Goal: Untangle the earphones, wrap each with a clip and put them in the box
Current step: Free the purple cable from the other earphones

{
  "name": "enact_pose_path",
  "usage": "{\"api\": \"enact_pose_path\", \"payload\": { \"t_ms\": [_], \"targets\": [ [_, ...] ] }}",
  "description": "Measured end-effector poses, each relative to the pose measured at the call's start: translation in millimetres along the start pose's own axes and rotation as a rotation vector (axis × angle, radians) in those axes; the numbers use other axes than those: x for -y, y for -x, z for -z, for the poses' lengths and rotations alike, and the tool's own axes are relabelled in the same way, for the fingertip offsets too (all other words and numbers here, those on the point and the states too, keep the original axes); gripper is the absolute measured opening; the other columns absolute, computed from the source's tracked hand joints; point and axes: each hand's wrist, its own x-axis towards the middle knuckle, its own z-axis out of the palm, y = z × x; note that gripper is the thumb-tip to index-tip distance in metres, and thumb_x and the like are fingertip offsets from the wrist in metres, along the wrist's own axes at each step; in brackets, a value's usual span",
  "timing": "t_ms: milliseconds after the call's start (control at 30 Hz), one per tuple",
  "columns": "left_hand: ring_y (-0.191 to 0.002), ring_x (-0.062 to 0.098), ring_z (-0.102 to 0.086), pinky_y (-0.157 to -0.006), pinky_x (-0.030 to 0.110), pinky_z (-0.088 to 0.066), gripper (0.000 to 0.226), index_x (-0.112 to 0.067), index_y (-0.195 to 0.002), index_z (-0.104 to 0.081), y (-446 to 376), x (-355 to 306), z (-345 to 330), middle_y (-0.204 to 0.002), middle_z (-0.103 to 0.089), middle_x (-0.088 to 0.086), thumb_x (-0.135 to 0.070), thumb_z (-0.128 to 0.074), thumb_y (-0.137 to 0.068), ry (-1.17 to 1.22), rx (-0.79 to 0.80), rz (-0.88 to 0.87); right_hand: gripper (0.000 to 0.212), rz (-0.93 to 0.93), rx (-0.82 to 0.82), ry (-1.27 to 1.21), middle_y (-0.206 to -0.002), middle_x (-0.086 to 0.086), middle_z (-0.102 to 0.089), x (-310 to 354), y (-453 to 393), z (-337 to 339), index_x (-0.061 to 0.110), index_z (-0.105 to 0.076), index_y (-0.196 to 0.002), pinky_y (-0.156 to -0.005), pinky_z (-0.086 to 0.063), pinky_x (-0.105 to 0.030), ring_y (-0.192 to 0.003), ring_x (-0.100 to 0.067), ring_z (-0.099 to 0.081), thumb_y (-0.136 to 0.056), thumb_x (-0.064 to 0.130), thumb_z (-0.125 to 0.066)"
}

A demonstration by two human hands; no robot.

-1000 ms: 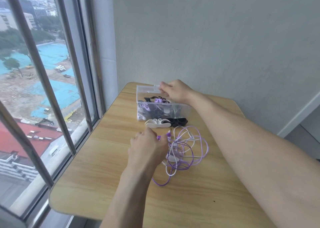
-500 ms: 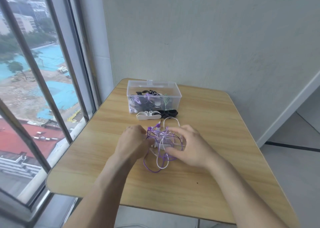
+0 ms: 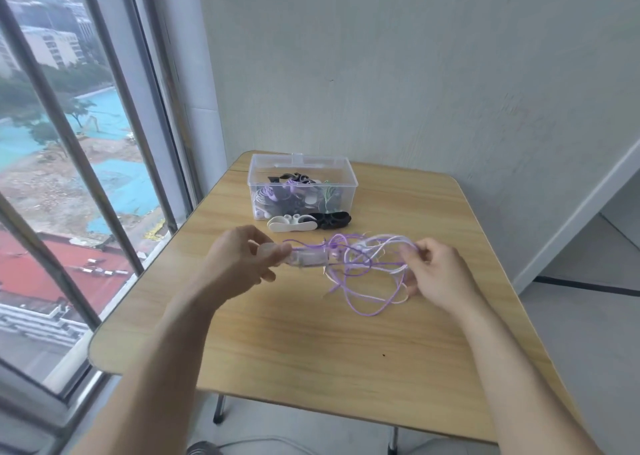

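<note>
Lifting and spreading: the tangle of purple and white earphones (image 3: 367, 267), which half a second ago lay bunched on the bench (image 3: 311, 344) under both hands, is now raised off the wood and drawn out sideways between them. Left hand (image 3: 242, 264): fingers curled and pinched on the purple cords at the tangle's left end, with a pale, blurred piece just beyond the fingertips that cannot be identified. Right hand (image 3: 440, 274): fingers pinched on white and purple loops at the right end; a second ago this hand was at the box, and it has since come forward to the cords. Loose loops hang down from the middle toward the bench. Judgement: the untangling step is under way and barely started; no strand is yet free, nothing is wrapped. Clear plastic box (image 3: 301, 186): open-topped, at the far edge of the bench, already holding several bundled earphones in purple, black and white. White clip (image 3: 292, 225) and black clip (image 3: 332, 220): lying side by side on the bench, touching or nearly touching the box's front wall, unused. Writing, brands, labels: none legible on the box, the clips or the cords.
</note>
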Motion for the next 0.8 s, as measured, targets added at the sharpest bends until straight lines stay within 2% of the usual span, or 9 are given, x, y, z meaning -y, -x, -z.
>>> {"api": "enact_pose_path", "payload": {
  "t_ms": [67,167,267,367,500,600,700,733,800],
  "targets": [
    [-0.069,0.023,-0.072,-0.067,0.038,-0.055,0.028,-0.005,-0.099,-0.059,0,-3,0,-0.087,-0.077,0.011,-0.031,-0.068,-0.091,0.162,0.037,-0.012,0.025,-0.072,-0.033,-0.193,-0.091,-0.020,-0.073,-1,1,9,0.003,-0.061,-0.093,-0.065,-0.061,-0.052,-0.069,-0.029,-0.074,-0.103,0.025,-0.053],
    [-0.071,0.026,-0.071,-0.069,0.038,-0.056,0.023,-0.004,-0.104,-0.062,2,-8,-3,-0.095,-0.075,0.015,-0.026,-0.062,-0.096,0.320,0.048,-0.034,0.025,-0.142,-0.039,-0.322,-0.099,-0.018,-0.074,3,4,17,-0.001,-0.057,-0.099,-0.062,-0.061,-0.044,-0.073,-0.029,-0.075,-0.107,0.018,-0.043],
    [-0.068,0.023,-0.067,-0.066,0.036,-0.053,0.033,-0.006,-0.101,-0.068,3,-10,-8,-0.087,-0.071,0.013,-0.034,-0.051,-0.102,0.319,0.047,-0.034,0.019,-0.170,-0.009,-0.325,-0.099,-0.013,-0.075,4,6,21,0.001,-0.058,-0.102,-0.063,-0.061,-0.043,-0.070,-0.029,-0.074,-0.106,0.013,-0.043],
    [-0.067,0.025,-0.064,-0.060,0.033,-0.050,0.044,-0.002,-0.100,-0.069,3,-10,-6,-0.079,-0.069,0.012,-0.040,-0.046,-0.103,0.400,0.123,0.034,0.020,-0.178,-0.009,-0.271,-0.093,-0.014,-0.076,3,5,25,-0.003,-0.061,-0.108,-0.061,-0.060,-0.039,-0.069,-0.028,-0.072,-0.104,0.013,-0.049],
    [-0.062,0.023,-0.060,-0.055,0.029,-0.047,0.038,-0.002,-0.100,-0.069,3,-8,-4,-0.078,-0.068,0.014,-0.036,-0.052,-0.101,0.283,0.203,0.009,0.024,-0.186,-0.104,-0.236,-0.087,-0.014,-0.076,2,2,32,-0.001,-0.066,-0.094,-0.061,-0.059,-0.038,-0.064,-0.022,-0.070,-0.101,0.020,-0.057],
    [-0.063,0.023,-0.062,-0.057,0.030,-0.047,0.032,-0.006,-0.103,-0.070,0,-7,-4,-0.079,-0.070,0.015,-0.034,-0.053,-0.101,0.254,0.100,-0.041,0.026,-0.273,-0.024,-0.112,-0.090,-0.021,-0.074,-2,1,43,0.001,-0.070,-0.090,-0.063,-0.059,-0.037,-0.070,-0.024,-0.068,-0.098,0.024,-0.062],
    [-0.068,0.025,-0.065,-0.061,0.033,-0.049,0.029,-0.010,-0.106,-0.070,1,-10,-5,-0.085,-0.071,0.017,-0.032,-0.052,-0.102,0.317,0.088,-0.087,0.041,-0.351,0.121,0.223,-0.084,-0.017,-0.075,4,7,54,0.006,-0.075,-0.086,-0.077,-0.060,-0.043,-0.075,-0.030,-0.069,-0.089,0.046,-0.068],
    [-0.070,0.025,-0.065,-0.063,0.034,-0.049,0.029,-0.010,-0.107,-0.070,1,-11,-7,-0.085,-0.070,0.015,-0.032,-0.051,-0.102,0.339,0.096,-0.114,0.044,-0.310,0.095,0.349,-0.085,-0.017,-0.075,9,8,55,0.009,-0.076,-0.082,-0.081,-0.059,-0.045,-0.080,-0.033,-0.071,-0.086,0.052,-0.068],
    [-0.075,0.024,-0.065,-0.068,0.037,-0.048,0.030,-0.012,-0.107,-0.069,4,-14,-7,-0.084,-0.069,0.013,-0.034,-0.049,-0.102,0.376,0.116,-0.171,0.034,-0.119,-0.040,0.431,-0.093,-0.014,-0.075,26,14,51,0.010,-0.075,-0.091,-0.084,-0.055,-0.040,-0.091,-0.030,-0.070,-0.086,0.044,-0.072]
  ]
}}
